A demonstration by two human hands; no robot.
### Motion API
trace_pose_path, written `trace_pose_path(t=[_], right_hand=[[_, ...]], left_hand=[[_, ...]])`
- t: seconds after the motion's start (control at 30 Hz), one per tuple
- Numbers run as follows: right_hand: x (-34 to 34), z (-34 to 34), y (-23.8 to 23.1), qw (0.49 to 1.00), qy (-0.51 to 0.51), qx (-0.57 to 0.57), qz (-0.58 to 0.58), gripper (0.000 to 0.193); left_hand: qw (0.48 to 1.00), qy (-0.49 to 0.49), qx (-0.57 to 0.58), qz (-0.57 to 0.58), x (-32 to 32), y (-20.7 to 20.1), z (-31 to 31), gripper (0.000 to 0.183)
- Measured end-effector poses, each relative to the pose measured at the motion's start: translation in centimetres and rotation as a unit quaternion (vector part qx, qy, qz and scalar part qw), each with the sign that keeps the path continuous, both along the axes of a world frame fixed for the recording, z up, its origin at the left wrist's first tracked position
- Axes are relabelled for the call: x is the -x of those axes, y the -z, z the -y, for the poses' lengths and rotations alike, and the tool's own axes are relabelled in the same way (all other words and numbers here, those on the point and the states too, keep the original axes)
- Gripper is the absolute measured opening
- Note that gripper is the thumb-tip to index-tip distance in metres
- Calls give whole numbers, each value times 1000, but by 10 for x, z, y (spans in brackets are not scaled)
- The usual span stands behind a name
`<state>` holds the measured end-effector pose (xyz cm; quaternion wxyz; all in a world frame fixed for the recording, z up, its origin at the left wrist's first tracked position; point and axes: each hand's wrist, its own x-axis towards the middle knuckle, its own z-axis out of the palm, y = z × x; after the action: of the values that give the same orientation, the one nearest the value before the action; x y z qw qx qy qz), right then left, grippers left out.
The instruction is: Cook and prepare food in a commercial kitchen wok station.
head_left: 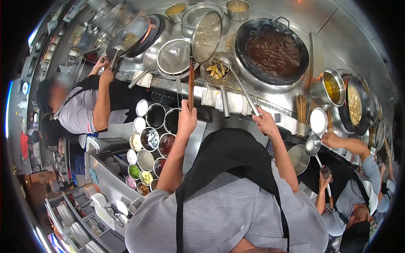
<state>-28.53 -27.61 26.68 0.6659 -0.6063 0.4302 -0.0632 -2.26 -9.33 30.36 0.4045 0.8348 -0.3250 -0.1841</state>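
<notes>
Straight ahead, a touch to your right, there's the wok (270, 79) with liquid (272, 52) in it! Left of that, food strips (218, 71) lie in a strainer (206, 76), the ladle (244, 90) reaching across its right side. Just beyond, slightly left, the mesh skimmer (206, 40), then the sieve (171, 59) beside it. Out to your left, tubs (145, 161) cluster; out right, sticks (300, 109), then a pot (322, 90), and farther right another wok (366, 114).

L hand (187, 120) hldg strainer (206, 39), R hand (265, 121) ladle (248, 95)

Room has metal wall (351, 33) w/ seams, grey tiled flr (242, 123), bright strip lt (9, 109) far L.
</notes>
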Motion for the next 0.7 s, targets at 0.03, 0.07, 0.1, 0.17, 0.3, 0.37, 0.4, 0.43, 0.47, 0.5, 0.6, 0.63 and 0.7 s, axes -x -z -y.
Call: trace_pose_path(t=[0.03,0.07,0.1,0.17,0.3,0.37,0.4,0.43,0.47,0.5,0.6,0.63,0.7], right_hand=[[3,-2,-3,1000,6,8,-3,34],[5,-4,-2,1000,11,10,-3,34],[7,-7,-2,1000,17,10,4,35],[10,-9,1,999,24,7,21,38],[15,-15,-7,999,28,4,29,35],[13,-14,-14,999,38,-19,27,33],[16,-15,-17,999,36,-14,24,33],[20,-14,-17,998,47,-19,26,34],[23,-13,-17,998,57,-23,27,35],[25,-15,-19,998,56,-32,21,40],[17,-18,-23,998,51,-29,39,44],[14,-19,-24,998,52,-29,35,47],[15,-14,-16,998,52,-22,28,47]], left_hand=[[1000,-6,-25,-4,-6,-5,8,26],[999,-12,-50,-8,-12,-7,18,25],[999,-8,-45,5,-22,-1,29,24],[992,3,-86,88,-33,-4,66,24],[975,52,-157,150,-69,27,146,38],[985,66,-95,127,-106,66,166,38],[990,88,-38,104,-113,81,172,39],[990,76,-102,58,-103,63,174,41],[990,79,-98,55,-94,54,174,41],[988,68,-119,77,-86,46,168,41],[994,74,-79,27,-107,68,157,41],[995,76,-61,26,-111,71,151,40],[996,59,-63,-8,-102,58,141,36]])
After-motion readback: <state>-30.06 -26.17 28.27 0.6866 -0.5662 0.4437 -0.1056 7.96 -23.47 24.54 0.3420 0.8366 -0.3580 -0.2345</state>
